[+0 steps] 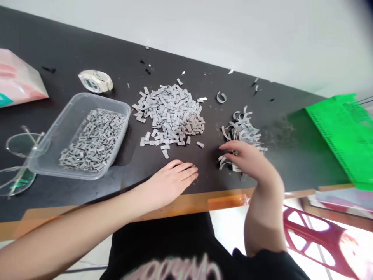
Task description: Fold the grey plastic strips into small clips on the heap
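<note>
My left hand (171, 181) rests palm down near the table's front edge, its thumb hidden. The fingers are closed at the tips around a tiny piece, too covered to make out. Further right, my right hand (246, 157) is over the near side of a heap of curled grey strips (243, 128), thumb and forefinger apart, touching the strips. Beyond my left hand lies a pile of small flat light-grey pieces (169, 109). Several small grey metal-looking clips (93, 140) fill part of a clear plastic tub (78, 97) on the left.
A white wristwatch (95, 81) lies behind the tub, and glasses (23, 155) overlap its left side. At far left stands a pink box (19, 79). A single curled strip (221, 97) lies apart. A green perforated sheet (344, 136) is at right, above a red stool (317, 241).
</note>
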{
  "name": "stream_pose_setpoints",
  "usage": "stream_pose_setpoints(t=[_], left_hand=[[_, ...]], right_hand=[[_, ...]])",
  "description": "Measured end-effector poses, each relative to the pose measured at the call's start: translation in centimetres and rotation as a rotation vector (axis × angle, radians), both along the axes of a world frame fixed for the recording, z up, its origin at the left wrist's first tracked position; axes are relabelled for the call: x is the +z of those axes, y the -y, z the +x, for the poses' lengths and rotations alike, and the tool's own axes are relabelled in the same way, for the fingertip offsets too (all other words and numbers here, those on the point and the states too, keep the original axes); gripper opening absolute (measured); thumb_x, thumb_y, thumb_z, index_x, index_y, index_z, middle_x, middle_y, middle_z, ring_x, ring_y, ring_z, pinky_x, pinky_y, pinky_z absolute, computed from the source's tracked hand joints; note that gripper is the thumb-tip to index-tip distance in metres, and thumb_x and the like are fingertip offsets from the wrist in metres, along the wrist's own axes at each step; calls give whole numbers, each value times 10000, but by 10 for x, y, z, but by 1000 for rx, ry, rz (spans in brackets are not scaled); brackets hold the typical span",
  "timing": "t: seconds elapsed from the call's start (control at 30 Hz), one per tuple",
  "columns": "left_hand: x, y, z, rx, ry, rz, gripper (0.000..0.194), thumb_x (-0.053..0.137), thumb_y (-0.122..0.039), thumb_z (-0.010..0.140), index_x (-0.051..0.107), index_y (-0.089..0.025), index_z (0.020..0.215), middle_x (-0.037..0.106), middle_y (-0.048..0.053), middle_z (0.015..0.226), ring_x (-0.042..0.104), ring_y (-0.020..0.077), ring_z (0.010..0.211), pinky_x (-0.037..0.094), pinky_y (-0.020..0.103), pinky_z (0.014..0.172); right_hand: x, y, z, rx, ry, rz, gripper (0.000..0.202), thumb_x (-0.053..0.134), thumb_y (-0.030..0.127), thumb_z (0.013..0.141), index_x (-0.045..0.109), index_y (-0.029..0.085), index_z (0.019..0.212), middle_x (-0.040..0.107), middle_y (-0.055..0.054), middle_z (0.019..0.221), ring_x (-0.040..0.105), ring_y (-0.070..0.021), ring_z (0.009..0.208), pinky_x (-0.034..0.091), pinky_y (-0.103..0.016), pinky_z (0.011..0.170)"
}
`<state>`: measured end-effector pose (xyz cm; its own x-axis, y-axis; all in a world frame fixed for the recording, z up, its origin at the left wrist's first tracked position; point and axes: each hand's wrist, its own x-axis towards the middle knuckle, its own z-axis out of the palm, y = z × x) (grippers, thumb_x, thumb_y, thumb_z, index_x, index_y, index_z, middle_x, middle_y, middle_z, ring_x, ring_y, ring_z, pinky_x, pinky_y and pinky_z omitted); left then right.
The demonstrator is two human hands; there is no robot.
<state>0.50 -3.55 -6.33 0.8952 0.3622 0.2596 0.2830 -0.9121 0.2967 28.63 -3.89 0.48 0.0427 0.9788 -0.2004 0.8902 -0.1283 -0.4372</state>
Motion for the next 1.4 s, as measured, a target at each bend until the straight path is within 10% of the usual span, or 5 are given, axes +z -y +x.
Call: stream_pose_setpoints(t=[0.27, 0.6, 0.77, 1.0, 1.4], left_hand=[[25, -9, -5, 137, -197, -94, 324, 430, 19, 929, 693, -107, 1067, 715, 137, 1183, 665, 245, 1011, 539, 354, 850], [28, -17, -6, 207, -215, -233, 261, 408, -74, 974, 644, -108, 1079, 681, 123, 1016, 634, 268, 946, 529, 420, 866], [39, -29, -14, 375, 196, -821, 193, 401, -126, 977, 586, -174, 1005, 636, 46, 927, 590, 172, 819, 489, 332, 793], [49, -45, -22, 518, 855, -1527, 19, 567, -159, 887, 575, -170, 874, 552, -27, 763, 499, 104, 684, 405, 255, 697], [57, -35, -19, 634, 686, -1196, 82, 601, -246, 954, 601, -185, 899, 582, -10, 818, 537, 131, 765, 433, 273, 736]], right_hand=[[-26, 19, -1, 49, -17, 35, 133, 524, 197, 900, 616, 199, 803, 666, -70, 843, 625, -231, 803, 472, -357, 750], [19, -29, -56, -67, -674, 152, 233, 637, 194, 878, 725, 218, 1093, 643, 3, 738, 587, -145, 680, 451, -295, 676], [15, -49, -87, -152, -1421, -114, 79, 697, 114, 780, 691, 158, 845, 702, -27, 827, 517, -57, 528, 412, -216, 514], [-14, -41, -112, -130, -1535, -503, 174, 773, 247, 835, 628, 157, 866, 622, 15, 726, 487, -59, 497, 261, -140, 359], [-21, -27, -125, -1, -1308, -412, 319, 700, 465, 908, 549, 193, 836, 384, 104, 544, 318, -53, 451, 271, -175, 415]])
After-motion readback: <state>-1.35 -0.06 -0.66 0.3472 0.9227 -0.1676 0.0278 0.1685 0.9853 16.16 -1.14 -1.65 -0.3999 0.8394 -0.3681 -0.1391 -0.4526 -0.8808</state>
